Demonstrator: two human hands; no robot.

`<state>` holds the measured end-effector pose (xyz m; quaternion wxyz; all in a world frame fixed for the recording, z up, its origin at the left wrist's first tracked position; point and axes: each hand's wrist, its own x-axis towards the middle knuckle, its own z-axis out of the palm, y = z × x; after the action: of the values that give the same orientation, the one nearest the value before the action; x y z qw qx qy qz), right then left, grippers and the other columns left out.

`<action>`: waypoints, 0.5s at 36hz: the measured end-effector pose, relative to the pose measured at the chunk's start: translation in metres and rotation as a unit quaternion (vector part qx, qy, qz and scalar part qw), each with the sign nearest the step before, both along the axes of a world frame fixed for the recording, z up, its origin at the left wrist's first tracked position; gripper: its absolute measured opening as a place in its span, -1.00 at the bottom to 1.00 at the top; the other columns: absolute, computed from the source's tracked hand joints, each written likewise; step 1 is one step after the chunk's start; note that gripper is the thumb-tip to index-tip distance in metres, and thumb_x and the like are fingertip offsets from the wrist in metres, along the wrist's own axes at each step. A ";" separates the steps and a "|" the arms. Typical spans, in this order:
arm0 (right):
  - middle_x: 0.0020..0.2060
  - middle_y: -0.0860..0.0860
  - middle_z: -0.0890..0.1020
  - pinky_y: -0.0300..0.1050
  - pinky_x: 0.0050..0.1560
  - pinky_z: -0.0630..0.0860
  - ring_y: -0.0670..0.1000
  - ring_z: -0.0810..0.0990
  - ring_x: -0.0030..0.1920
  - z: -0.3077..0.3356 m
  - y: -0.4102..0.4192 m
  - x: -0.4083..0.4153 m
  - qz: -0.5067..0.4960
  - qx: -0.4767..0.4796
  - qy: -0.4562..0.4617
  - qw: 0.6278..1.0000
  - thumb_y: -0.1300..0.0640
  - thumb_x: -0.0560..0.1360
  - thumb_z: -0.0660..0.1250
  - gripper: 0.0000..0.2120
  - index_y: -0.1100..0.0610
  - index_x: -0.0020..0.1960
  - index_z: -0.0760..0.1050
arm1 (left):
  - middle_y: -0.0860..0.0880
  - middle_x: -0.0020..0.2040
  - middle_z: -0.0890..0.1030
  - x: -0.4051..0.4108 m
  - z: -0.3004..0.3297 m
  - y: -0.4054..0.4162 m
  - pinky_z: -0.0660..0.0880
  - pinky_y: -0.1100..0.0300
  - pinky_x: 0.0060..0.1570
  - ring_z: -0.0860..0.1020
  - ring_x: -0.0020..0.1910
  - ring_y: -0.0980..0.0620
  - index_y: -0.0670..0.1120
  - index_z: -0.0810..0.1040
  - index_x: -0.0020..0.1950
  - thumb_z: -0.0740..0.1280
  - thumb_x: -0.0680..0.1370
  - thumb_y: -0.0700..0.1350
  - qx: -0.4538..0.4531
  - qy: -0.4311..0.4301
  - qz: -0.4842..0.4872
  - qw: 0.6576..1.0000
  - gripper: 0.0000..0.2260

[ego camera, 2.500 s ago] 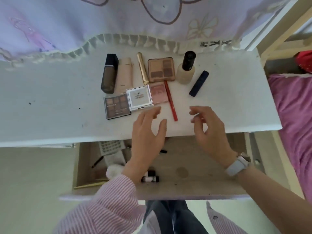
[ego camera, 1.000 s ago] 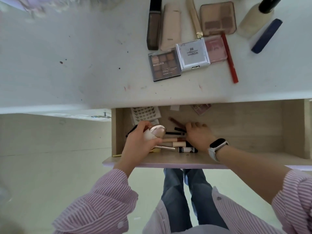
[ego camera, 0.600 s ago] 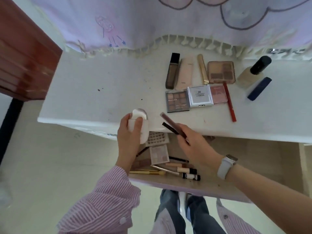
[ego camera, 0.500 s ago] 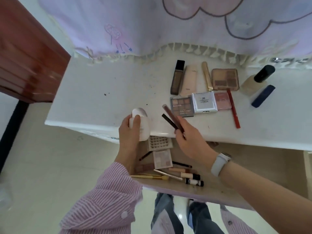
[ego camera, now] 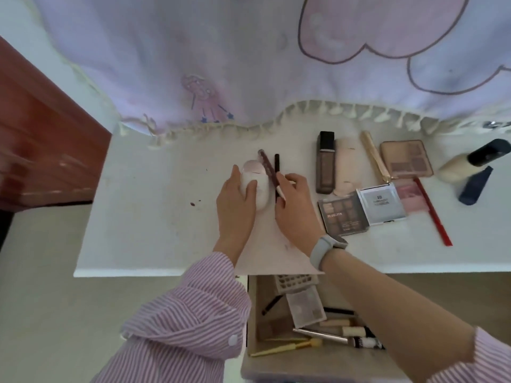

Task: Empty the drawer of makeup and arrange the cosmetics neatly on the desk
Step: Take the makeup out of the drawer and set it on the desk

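Note:
My left hand (ego camera: 236, 200) presses a white rounded case (ego camera: 255, 183) flat onto the white desk (ego camera: 154, 217). Beside it, my right hand (ego camera: 296, 205) grips two thin pencils (ego camera: 272, 168), one brown and one black, tips pointing away from me. To the right lie the arranged cosmetics: a dark foundation tube (ego camera: 325, 165), a beige tube (ego camera: 347, 164), a gold stick (ego camera: 374, 157), palettes (ego camera: 343, 215) and a white compact (ego camera: 381, 203). Below the desk edge the open drawer (ego camera: 312, 363) holds several brushes, pencils and a small palette (ego camera: 305, 306).
A red pencil (ego camera: 432, 211), a navy tube (ego camera: 475, 185) and a black-capped bottle (ego camera: 475, 160) lie at the desk's right. A lilac curtain with a fringe (ego camera: 249, 64) hangs along the back. Red-brown furniture (ego camera: 36, 150) stands left of the desk.
Both hands rose from the drawer and moved forward over the desk. The white case now lies on the desktop under my left hand; the pencils are lowered beside it.

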<state>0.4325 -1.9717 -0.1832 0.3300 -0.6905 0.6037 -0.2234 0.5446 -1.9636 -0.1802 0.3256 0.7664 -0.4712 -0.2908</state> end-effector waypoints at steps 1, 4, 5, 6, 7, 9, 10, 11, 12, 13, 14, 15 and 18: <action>0.33 0.19 0.28 -0.28 0.24 0.23 0.13 0.33 0.30 0.000 -0.001 0.002 -0.009 -0.009 -0.001 1.000 0.37 0.53 0.13 -0.54 0.22 0.42 0.26 | -0.09 0.40 0.39 0.001 -0.003 -0.004 0.19 0.23 0.27 0.35 0.35 -0.05 -0.09 0.19 0.49 0.18 0.61 -0.03 0.000 -0.013 0.003 1.000 -0.53; 0.25 0.19 0.35 -0.30 0.14 0.32 0.13 0.45 0.17 0.002 -0.004 0.003 -0.054 -0.035 -0.004 0.998 0.39 0.52 0.14 -0.58 0.22 0.36 0.36 | -0.06 0.31 0.45 0.000 -0.007 -0.014 0.23 0.05 0.21 0.39 0.26 -0.08 -0.04 0.26 0.45 0.19 0.59 0.00 0.001 -0.080 0.021 0.997 -0.56; 0.24 0.19 0.36 -0.30 0.09 0.34 0.12 0.47 0.11 0.003 -0.005 0.003 -0.070 -0.040 -0.001 0.997 0.39 0.52 0.14 -0.59 0.23 0.35 0.38 | -0.08 0.29 0.44 -0.002 -0.007 -0.016 0.28 0.05 0.17 0.42 0.22 -0.09 -0.04 0.29 0.43 0.20 0.58 -0.01 -0.006 -0.079 0.027 0.996 -0.58; 0.22 0.18 0.38 -0.27 0.06 0.38 0.12 0.49 0.06 0.004 -0.005 0.004 -0.084 -0.044 0.003 0.996 0.39 0.52 0.14 -0.60 0.24 0.33 0.39 | -0.09 0.28 0.41 -0.003 -0.007 -0.017 0.33 0.07 0.11 0.45 0.17 -0.09 -0.05 0.32 0.40 0.22 0.57 -0.03 -0.013 -0.066 0.030 0.997 -0.60; 0.21 0.19 0.39 -0.22 0.04 0.42 0.13 0.51 0.02 0.005 -0.005 0.005 -0.096 -0.049 0.006 0.994 0.39 0.51 0.14 -0.61 0.25 0.32 0.41 | -0.08 0.28 0.39 -0.005 -0.007 -0.018 0.37 0.12 0.04 0.47 0.13 -0.08 -0.04 0.34 0.38 0.22 0.56 -0.04 -0.018 -0.051 0.030 0.998 -0.62; 0.18 0.20 0.41 -0.06 0.02 0.51 0.16 0.52 -0.01 0.006 -0.004 0.006 -0.118 -0.062 0.013 0.991 0.40 0.50 0.14 -0.64 0.28 0.28 0.43 | -0.07 0.28 0.36 -0.007 -0.008 -0.017 0.34 0.21 -0.02 0.48 0.12 -0.05 -0.03 0.37 0.37 0.21 0.58 -0.03 -0.016 -0.046 0.016 0.999 -0.64; 0.19 0.21 0.41 0.01 0.02 0.52 0.18 0.52 -0.01 0.006 -0.002 0.005 -0.126 -0.067 0.020 0.990 0.41 0.50 0.14 -0.64 0.29 0.27 0.44 | -0.06 0.29 0.35 -0.008 -0.009 -0.017 0.33 0.23 -0.01 0.46 0.14 -0.04 -0.03 0.37 0.37 0.19 0.58 -0.03 -0.017 -0.051 0.005 0.999 -0.64; 0.20 0.21 0.42 0.04 0.03 0.53 0.19 0.53 0.01 0.006 -0.001 0.003 -0.134 -0.068 0.027 0.988 0.41 0.50 0.14 -0.64 0.29 0.27 0.43 | -0.06 0.29 0.34 -0.008 -0.010 -0.017 0.32 0.24 0.01 0.44 0.16 -0.03 -0.03 0.36 0.39 0.19 0.59 -0.02 -0.018 -0.057 -0.008 0.998 -0.63; 0.22 0.21 0.42 0.03 0.05 0.52 0.20 0.53 0.03 0.005 0.001 0.001 -0.141 -0.069 0.032 0.987 0.42 0.50 0.14 -0.63 0.28 0.29 0.42 | -0.06 0.30 0.34 -0.009 -0.008 -0.017 0.32 0.23 0.05 0.42 0.19 -0.03 -0.03 0.34 0.40 0.19 0.58 -0.01 -0.018 -0.061 -0.023 0.998 -0.62; 0.23 0.21 0.42 0.00 0.06 0.51 0.20 0.52 0.05 0.004 0.003 -0.002 -0.146 -0.071 0.033 0.986 0.42 0.50 0.15 -0.61 0.26 0.30 0.42 | -0.06 0.32 0.33 -0.011 -0.008 -0.017 0.31 0.20 0.11 0.39 0.22 -0.03 -0.04 0.32 0.42 0.19 0.58 -0.02 -0.017 -0.068 -0.042 0.997 -0.60; 0.23 0.21 0.43 -0.04 0.06 0.48 0.19 0.52 0.07 0.004 0.006 -0.005 -0.149 -0.075 0.032 0.986 0.42 0.50 0.16 -0.61 0.24 0.30 0.43 | -0.07 0.33 0.33 -0.012 -0.007 -0.017 0.31 0.16 0.16 0.36 0.23 -0.04 -0.04 0.30 0.43 0.20 0.57 -0.02 -0.014 -0.079 -0.065 0.995 -0.57; 0.23 0.22 0.44 -0.05 0.05 0.47 0.20 0.52 0.09 0.003 0.009 -0.007 -0.147 -0.078 0.032 0.986 0.41 0.49 0.17 -0.61 0.23 0.29 0.44 | -0.07 0.35 0.33 -0.013 -0.006 -0.016 0.30 0.12 0.19 0.33 0.25 -0.06 -0.04 0.27 0.45 0.20 0.57 -0.03 -0.010 -0.095 -0.089 0.991 -0.55; 0.19 0.31 0.46 0.07 0.07 0.49 0.28 0.49 0.14 -0.006 0.017 -0.009 -0.119 -0.087 0.057 0.987 0.39 0.47 0.23 -0.62 0.25 0.27 0.46 | -0.08 0.40 0.33 -0.013 -0.008 -0.011 0.28 0.06 0.23 0.30 0.27 -0.10 -0.06 0.20 0.49 0.22 0.56 -0.02 -0.005 -0.134 -0.141 0.981 -0.49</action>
<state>0.4233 -1.9548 -0.1887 0.2048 -0.6512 0.6779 -0.2729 0.5318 -1.9742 -0.1881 0.2191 0.7229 -0.6151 -0.2259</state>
